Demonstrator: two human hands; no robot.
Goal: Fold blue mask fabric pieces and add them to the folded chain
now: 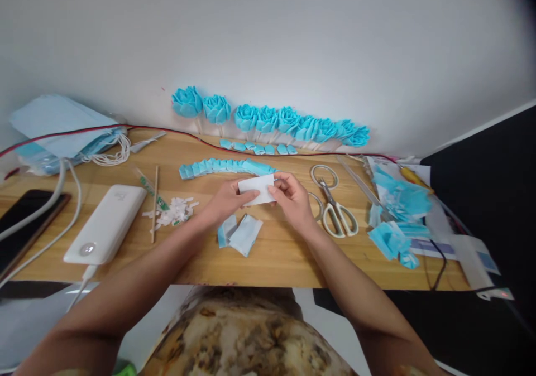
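Observation:
Between both hands I hold a small white rectangular piece of fabric [257, 189] above the middle of the table. My left hand [228, 198] pinches its left end, thumb in front. My right hand [292, 198] pinches the right end, with its thumb on the near face. Below it on the wood lie loose pale blue and white pieces [245, 234]. Just behind my hands runs a row of folded blue petals [215, 167]. A pair of scissors [335, 211] with white handles lies right of my right hand, beside a roll of tape [324, 176].
Blue fabric roses [255, 118] on white stems lean against the wall. To the left are a white power bank [106, 223], a phone [25, 225], a wooden stick [154, 204], paper scraps [173, 212] and stacked blue masks [62, 122]. Blue scraps [402, 197] lie right. A red-black cable crosses behind.

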